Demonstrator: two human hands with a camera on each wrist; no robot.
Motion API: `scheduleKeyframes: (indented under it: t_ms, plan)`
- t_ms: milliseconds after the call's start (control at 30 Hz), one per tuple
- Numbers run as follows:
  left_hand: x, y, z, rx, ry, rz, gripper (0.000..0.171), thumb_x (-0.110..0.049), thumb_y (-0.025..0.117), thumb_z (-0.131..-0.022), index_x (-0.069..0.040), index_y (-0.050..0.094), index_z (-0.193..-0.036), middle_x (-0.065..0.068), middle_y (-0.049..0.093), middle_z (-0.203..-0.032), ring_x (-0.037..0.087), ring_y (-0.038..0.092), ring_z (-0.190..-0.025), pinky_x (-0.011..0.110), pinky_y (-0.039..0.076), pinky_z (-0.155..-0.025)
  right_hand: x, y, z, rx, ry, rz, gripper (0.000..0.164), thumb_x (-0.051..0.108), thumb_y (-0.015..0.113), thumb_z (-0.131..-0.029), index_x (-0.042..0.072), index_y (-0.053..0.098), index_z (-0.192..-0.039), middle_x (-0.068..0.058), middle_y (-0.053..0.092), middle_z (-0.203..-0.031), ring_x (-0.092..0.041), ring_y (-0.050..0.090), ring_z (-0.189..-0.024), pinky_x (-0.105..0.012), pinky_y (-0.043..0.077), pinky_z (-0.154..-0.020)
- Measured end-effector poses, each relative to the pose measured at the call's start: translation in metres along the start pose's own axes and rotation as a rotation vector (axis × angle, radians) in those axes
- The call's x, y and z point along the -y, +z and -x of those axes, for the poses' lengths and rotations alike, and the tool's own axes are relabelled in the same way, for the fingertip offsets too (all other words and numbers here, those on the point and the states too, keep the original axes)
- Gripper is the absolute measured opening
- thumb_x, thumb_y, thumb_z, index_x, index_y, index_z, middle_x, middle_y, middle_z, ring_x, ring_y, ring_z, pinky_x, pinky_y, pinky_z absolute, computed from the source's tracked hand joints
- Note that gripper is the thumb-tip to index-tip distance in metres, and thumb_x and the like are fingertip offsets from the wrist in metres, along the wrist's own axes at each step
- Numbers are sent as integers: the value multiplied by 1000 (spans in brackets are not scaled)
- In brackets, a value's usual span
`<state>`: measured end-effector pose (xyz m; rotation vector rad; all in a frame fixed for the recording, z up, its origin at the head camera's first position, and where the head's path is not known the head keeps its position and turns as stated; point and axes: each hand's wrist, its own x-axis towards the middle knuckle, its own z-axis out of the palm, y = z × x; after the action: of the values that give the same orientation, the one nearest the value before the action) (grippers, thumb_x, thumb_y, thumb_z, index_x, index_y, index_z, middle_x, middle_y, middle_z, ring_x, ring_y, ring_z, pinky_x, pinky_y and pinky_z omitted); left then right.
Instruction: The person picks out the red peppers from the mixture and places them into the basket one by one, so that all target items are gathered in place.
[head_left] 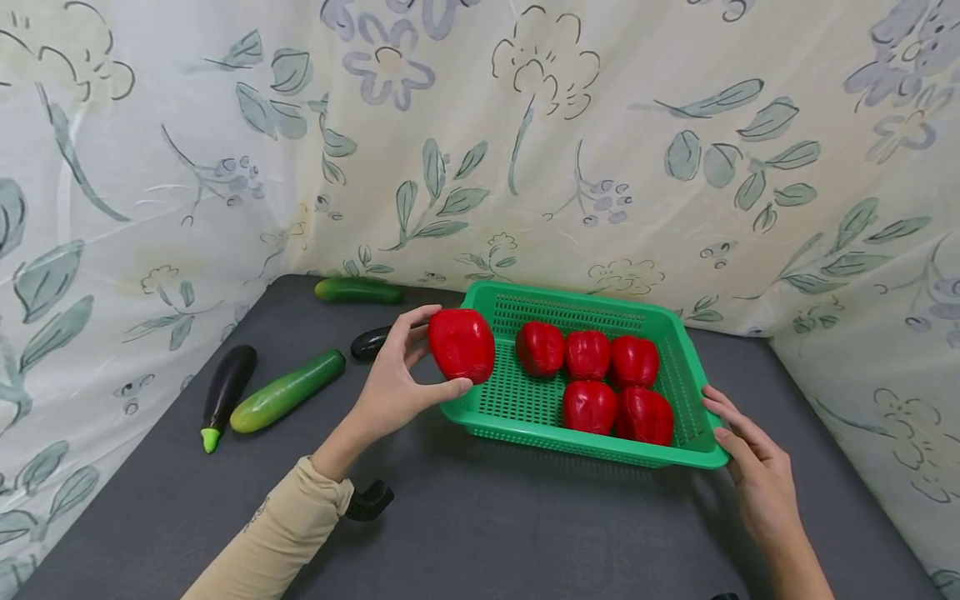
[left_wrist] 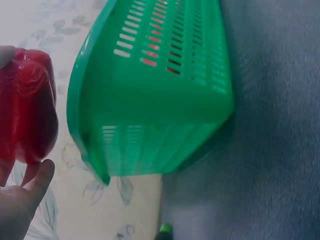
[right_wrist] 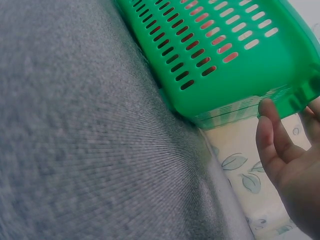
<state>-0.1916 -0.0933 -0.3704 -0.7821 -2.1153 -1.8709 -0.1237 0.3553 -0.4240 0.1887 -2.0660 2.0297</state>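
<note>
My left hand [head_left: 393, 379] holds a glossy red bell pepper [head_left: 462, 345] between thumb and fingers, at the left end of a green plastic basket [head_left: 525, 423] and above its rim. In the left wrist view the same lobed bell pepper [left_wrist: 29, 107] is partly cut off by the frame edge. Several more red bell peppers [head_left: 588, 407] lie inside the basket, grouped toward its middle and right. My right hand [head_left: 761, 475] grips the basket's right end at the rim. The right wrist view has its fingers [right_wrist: 272, 135] at the rim beside the slotted green wall.
On the dark grey table [head_left: 480, 533], left of the basket, lie a green zucchini [head_left: 288, 392], an eggplant with a green cap [head_left: 228, 387], and another zucchini [head_left: 358, 290] at the back. A dark eggplant [head_left: 369, 343] is partly hidden behind my left hand. Floral cloth [head_left: 450, 167] hangs around the table.
</note>
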Motion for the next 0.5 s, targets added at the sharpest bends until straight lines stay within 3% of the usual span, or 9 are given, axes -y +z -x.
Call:
scheduleKeyframes:
  t_ms: [300,500]
  plan:
    - [-4,15,-1,17,-12,1,86,-7,85,-74,-17,37,-145,-1,39,-143,24,41,-128,39,47,-97,3,1,1,-3,4,-4,41,3,50,-103,-11,44,-141,-8,40,-152,-15,32,-140,-19,45,-93]
    - [-23,29,1,35,-53,-25,84,-3,83,-74,-7,37,-144,6,40,-143,28,40,-128,44,44,-100,1,2,2,-7,-2,-6,41,3,50,-102,-10,45,-141,-8,39,-152,-15,32,-140,-19,46,-93]
